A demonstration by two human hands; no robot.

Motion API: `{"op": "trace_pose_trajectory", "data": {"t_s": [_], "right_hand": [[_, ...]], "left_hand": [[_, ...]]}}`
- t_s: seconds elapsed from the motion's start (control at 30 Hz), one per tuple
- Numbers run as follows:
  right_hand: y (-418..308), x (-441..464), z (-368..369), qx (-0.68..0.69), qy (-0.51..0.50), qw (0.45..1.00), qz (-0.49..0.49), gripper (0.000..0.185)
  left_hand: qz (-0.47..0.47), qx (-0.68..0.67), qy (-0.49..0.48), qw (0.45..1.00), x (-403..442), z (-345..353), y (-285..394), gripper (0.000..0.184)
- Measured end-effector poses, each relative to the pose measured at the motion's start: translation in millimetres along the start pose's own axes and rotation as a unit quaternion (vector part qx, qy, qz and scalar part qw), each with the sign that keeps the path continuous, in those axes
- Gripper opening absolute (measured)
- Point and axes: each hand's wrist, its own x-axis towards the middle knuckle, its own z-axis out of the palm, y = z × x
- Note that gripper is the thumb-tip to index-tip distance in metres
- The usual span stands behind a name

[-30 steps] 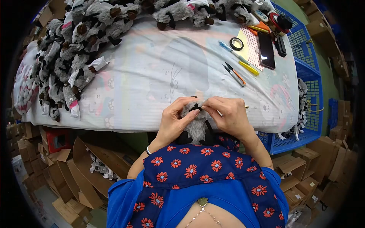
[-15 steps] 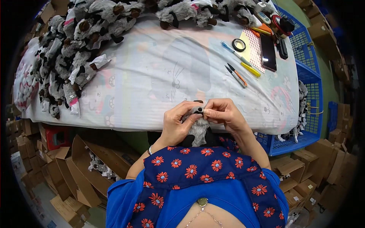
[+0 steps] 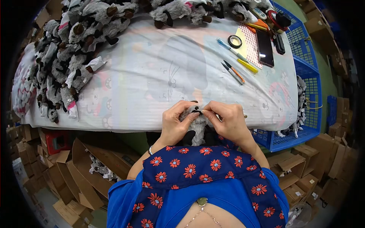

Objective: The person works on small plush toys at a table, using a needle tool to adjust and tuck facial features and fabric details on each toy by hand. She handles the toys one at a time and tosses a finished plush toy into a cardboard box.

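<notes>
A grey plush toy (image 3: 197, 129) with black limbs is at the table's front edge, close to my body. My left hand (image 3: 175, 121) is wrapped round its head from the left, thumb beside the dark nose. At the right of the face my right hand (image 3: 224, 118) is pinched near the nose; a small light sliver shows at its fingertips, too small to make out. Part of a brass-coloured thing (image 3: 245, 116) sticks out behind that hand. Orange-handled snips (image 3: 233, 72) lie on the table (image 3: 144, 87) beyond.
Many grey plush toys (image 3: 76, 57) are heaped along the left and far edges. At the right lie black tape (image 3: 235, 41), a yellow pen (image 3: 247, 65) and a phone (image 3: 265, 48). Blue baskets (image 3: 312, 102) stand beyond the right edge; cardboard boxes (image 3: 91, 167) sit below.
The view has shifted slightly. My right hand's fingers have moved a little back from the toy's face since half a second ago, and the brass-coloured thing shows again. My left hand keeps its hold.
</notes>
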Motion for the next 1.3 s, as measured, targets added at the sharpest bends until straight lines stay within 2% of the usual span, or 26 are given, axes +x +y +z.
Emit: {"op": "trace_pose_trajectory", "data": {"t_s": [0.23, 0.43, 0.47, 0.5, 0.57, 0.6, 0.67, 0.73, 0.77, 0.9, 1.07, 1.3], "right_hand": [[-8.6, -1.7, 7.9, -0.122, 0.019, 0.992, -0.02, 0.003], [-6.6, -0.7, 10.6, -0.04, 0.017, 0.999, 0.023, 0.004], [-4.4, -0.1, 8.5, 0.103, -0.001, 0.992, 0.07, 0.005], [-1.9, 0.4, 5.9, 0.243, -0.019, 0.963, 0.115, 0.005], [1.5, 3.5, 1.5, 0.503, -0.056, 0.84, 0.194, 0.005], [1.8, 4.6, 1.2, 0.503, -0.055, 0.841, 0.192, 0.005], [0.0, -0.3, 2.6, 0.314, -0.033, 0.938, 0.141, 0.005], [-1.7, -0.9, 3.7, 0.109, -0.015, 0.991, 0.079, 0.005], [-2.9, -0.5, 4.5, 0.109, -0.014, 0.991, 0.078, 0.005], [-9.6, -2.0, 6.8, -0.04, 0.037, 0.998, 0.013, 0.004], [-11.4, -1.4, 7.2, -0.099, 0.034, 0.994, -0.007, 0.003], [-9.5, -2.0, 3.3, -0.073, 0.023, 0.997, 0.0, 0.002]], "left_hand": [[0.037, 0.035, 0.008, 0.999, -1.1, 1.8, 0.2, 0.024], [0.051, 0.047, 0.008, 0.998, -1.6, 1.2, -2.0, 0.024], [0.039, 0.038, 0.004, 0.999, -2.4, 0.6, -2.1, 0.024], [0.026, 0.028, 0.0, 0.999, -3.6, -0.1, -2.3, 0.024], [0.004, 0.009, -0.003, 1.0, -3.2, -0.6, -1.9, 0.025], [0.007, 0.01, -0.004, 1.0, -1.2, -0.7, -1.4, 0.025], [0.008, 0.002, 0.004, 1.0, -2.5, 0.5, 0.1, 0.025], [0.014, -0.005, 0.019, 1.0, -1.4, 0.8, 1.3, 0.025], [0.015, -0.004, 0.019, 1.0, -0.6, 0.5, 1.4, 0.025], [0.03, 0.019, 0.016, 0.999, -1.0, 1.7, 0.3, 0.025], [0.032, 0.03, 0.002, 0.999, -1.8, 3.0, 1.5, 0.025], [0.026, 0.03, 0.008, 0.999, -2.7, 1.7, 5.7, 0.025]]}}
